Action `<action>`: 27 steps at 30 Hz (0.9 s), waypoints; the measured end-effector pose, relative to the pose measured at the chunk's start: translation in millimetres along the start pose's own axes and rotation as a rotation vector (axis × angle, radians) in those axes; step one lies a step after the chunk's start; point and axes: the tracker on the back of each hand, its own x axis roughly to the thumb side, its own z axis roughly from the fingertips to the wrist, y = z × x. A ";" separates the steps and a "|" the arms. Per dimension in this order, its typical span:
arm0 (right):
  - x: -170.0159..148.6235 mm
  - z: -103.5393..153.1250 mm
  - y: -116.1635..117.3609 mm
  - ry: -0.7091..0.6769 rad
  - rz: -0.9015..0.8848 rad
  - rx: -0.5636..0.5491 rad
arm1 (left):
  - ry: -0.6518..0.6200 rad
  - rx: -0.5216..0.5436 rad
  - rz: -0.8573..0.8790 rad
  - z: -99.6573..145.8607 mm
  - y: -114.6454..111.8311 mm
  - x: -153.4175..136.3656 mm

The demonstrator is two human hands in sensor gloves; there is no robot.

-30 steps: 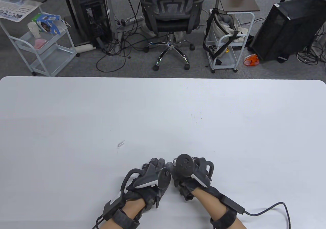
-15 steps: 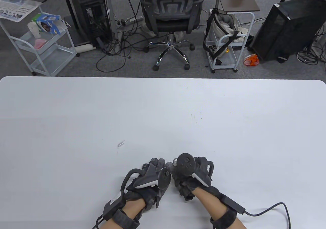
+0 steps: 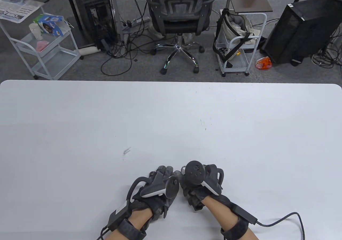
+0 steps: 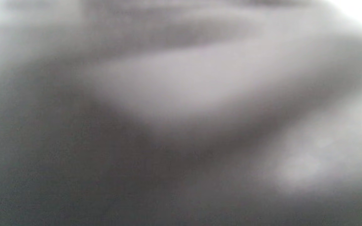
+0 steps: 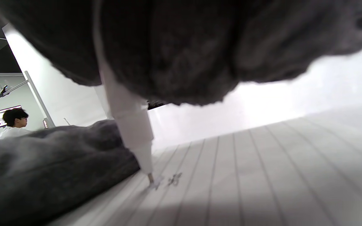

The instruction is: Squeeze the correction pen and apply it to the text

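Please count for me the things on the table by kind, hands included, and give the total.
Gloved hands: 2, the left hand and the right hand.
Correction pens: 1, the white correction pen, its tip on the paper.
Lined paper sheets: 1, the lined paper.
Small clear pieces: 1, the clear piece, maybe a cap.
Total: 5

Both hands wear dark grey knitted gloves. The left hand carries a black-and-white tracker, as does the right hand. Black wrist straps leave bare forearm skin showing; a black cable trails from the right strap.
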 end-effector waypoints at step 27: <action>-4.1 0.2 -8.6 0.000 0.023 -0.028 | 0.001 0.001 -0.001 0.2 0.1 0.2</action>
